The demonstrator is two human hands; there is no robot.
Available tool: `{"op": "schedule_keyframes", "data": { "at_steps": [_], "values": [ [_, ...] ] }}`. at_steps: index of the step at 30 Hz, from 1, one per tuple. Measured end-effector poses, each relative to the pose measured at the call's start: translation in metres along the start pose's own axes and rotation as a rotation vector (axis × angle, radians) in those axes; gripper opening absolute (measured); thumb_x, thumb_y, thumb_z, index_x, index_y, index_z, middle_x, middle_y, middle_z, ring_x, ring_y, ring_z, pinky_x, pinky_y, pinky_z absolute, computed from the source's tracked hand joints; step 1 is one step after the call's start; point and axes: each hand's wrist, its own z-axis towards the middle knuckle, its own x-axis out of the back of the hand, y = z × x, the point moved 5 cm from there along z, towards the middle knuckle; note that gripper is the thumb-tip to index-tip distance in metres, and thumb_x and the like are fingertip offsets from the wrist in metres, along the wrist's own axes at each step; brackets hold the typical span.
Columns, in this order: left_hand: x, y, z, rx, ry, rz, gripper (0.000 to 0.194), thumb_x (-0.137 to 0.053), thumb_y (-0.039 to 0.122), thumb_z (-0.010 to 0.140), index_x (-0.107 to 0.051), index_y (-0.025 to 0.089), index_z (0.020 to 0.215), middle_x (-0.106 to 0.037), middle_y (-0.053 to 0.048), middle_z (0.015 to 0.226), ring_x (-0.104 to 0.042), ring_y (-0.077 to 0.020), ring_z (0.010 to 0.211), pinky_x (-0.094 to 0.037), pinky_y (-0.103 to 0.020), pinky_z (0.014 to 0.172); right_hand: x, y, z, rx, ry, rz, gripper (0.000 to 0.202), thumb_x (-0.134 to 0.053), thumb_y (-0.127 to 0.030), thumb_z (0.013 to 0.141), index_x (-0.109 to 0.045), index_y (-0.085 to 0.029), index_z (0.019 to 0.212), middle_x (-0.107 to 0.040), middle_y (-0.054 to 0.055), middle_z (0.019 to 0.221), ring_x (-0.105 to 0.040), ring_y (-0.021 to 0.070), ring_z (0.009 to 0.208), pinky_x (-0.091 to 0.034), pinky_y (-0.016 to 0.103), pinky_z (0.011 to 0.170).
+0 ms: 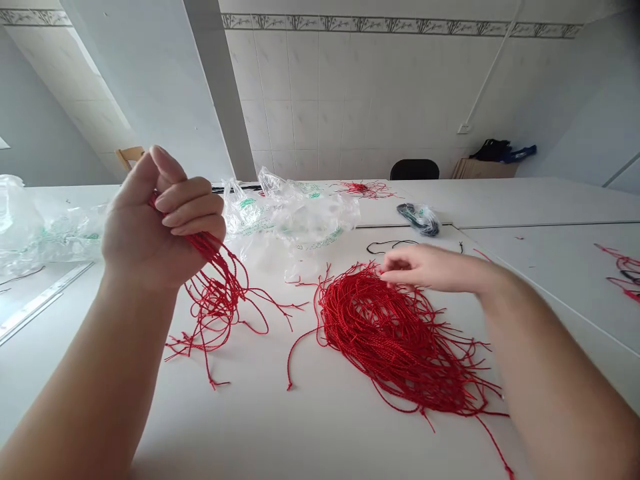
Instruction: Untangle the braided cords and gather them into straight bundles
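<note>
My left hand (165, 220) is raised at the left, its fingers closed round a bunch of red cords (220, 297). The cords hang from below the fist, and their knotted, frayed ends trail down to the table. A large heap of red braided cords (390, 340) lies in a loose oval on the table, right of centre. Over the far edge of this heap is my right hand (415, 267), fingers curled together. Whether its fingertips pinch a cord end cannot be made out.
Crumpled clear plastic bags (300, 213) with green print lie behind the heap. Farther back is a small red cord tangle (363, 189). A bagged dark bundle (420, 219) and a black cord (385, 245) sit nearby. More red cords (625, 267) lie at the right edge, a black chair (414, 169) beyond the table (240, 427).
</note>
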Motion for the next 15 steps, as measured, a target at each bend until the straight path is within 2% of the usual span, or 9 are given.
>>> {"op": "schedule_keyframes", "data": {
  "at_steps": [2, 4, 6, 8, 9, 11, 15],
  "values": [
    [0.000, -0.003, 0.001, 0.016, -0.012, 0.000, 0.051, -0.036, 0.037, 0.109, -0.071, 0.022, 0.076, -0.042, 0.004, 0.049, -0.036, -0.0064, 0.040, -0.032, -0.013, 0.035, 0.025, 0.005, -0.016, 0.033, 0.180, 0.089, 0.028, -0.063, -0.050, 0.089, -0.065, -0.023, 0.085, -0.064, 0.001, 0.079, -0.053, 0.0129, 0.064, -0.039, 0.027, 0.055],
    [0.000, -0.007, 0.001, 0.038, -0.017, 0.004, 0.052, -0.034, 0.036, 0.110, -0.070, 0.021, 0.075, -0.043, 0.004, 0.049, -0.038, -0.0067, 0.040, -0.033, -0.014, 0.035, 0.050, 0.003, -0.033, 0.138, 0.518, 0.255, 0.025, -0.067, -0.048, 0.088, -0.068, -0.023, 0.089, -0.067, 0.002, 0.086, -0.057, 0.0131, 0.068, -0.045, 0.027, 0.058],
    [0.000, -0.011, 0.001, 0.062, -0.019, 0.004, 0.053, -0.033, 0.036, 0.110, -0.070, 0.020, 0.077, -0.043, 0.004, 0.049, -0.038, -0.0070, 0.041, -0.034, -0.014, 0.036, 0.067, -0.003, -0.051, 0.307, 0.889, 0.457, 0.016, -0.070, -0.038, 0.086, -0.069, -0.022, 0.088, -0.071, 0.003, 0.095, -0.064, 0.0152, 0.079, -0.050, 0.027, 0.062],
    [0.000, -0.016, 0.001, 0.090, -0.013, 0.004, 0.052, -0.032, 0.036, 0.110, -0.069, 0.019, 0.078, -0.044, 0.004, 0.050, -0.039, -0.0073, 0.042, -0.035, -0.014, 0.037, 0.071, -0.011, -0.062, 0.462, 1.112, 0.610, 0.005, -0.069, -0.026, 0.084, -0.069, -0.022, 0.087, -0.073, 0.004, 0.104, -0.068, 0.0177, 0.090, -0.053, 0.029, 0.066],
    [0.001, -0.019, 0.002, 0.105, -0.009, 0.004, 0.052, -0.032, 0.036, 0.110, -0.069, 0.018, 0.078, -0.043, 0.004, 0.050, -0.038, -0.0073, 0.042, -0.035, -0.015, 0.037, 0.070, -0.015, -0.063, 0.514, 1.148, 0.653, 0.003, -0.068, -0.022, 0.084, -0.069, -0.022, 0.087, -0.073, 0.003, 0.108, -0.069, 0.0182, 0.093, -0.053, 0.030, 0.068],
    [0.002, -0.024, 0.003, 0.139, -0.006, 0.007, 0.050, -0.033, 0.035, 0.109, -0.068, 0.017, 0.078, -0.042, 0.004, 0.050, -0.038, -0.0073, 0.042, -0.035, -0.015, 0.037, 0.064, -0.025, -0.060, 0.573, 1.130, 0.683, 0.009, -0.066, -0.017, 0.083, -0.071, -0.023, 0.088, -0.074, 0.002, 0.109, -0.070, 0.0175, 0.093, -0.054, 0.032, 0.074],
    [0.004, -0.038, 0.006, 0.215, -0.015, 0.049, 0.051, -0.032, 0.032, 0.109, -0.067, 0.014, 0.077, -0.037, 0.004, 0.051, -0.036, -0.0073, 0.041, -0.035, -0.015, 0.037, 0.052, -0.037, -0.049, 0.628, 0.964, 0.718, 0.010, -0.066, -0.016, 0.087, -0.074, -0.023, 0.087, -0.073, 0.002, 0.108, -0.068, 0.0178, 0.099, -0.051, 0.038, 0.095]
  ]
}}
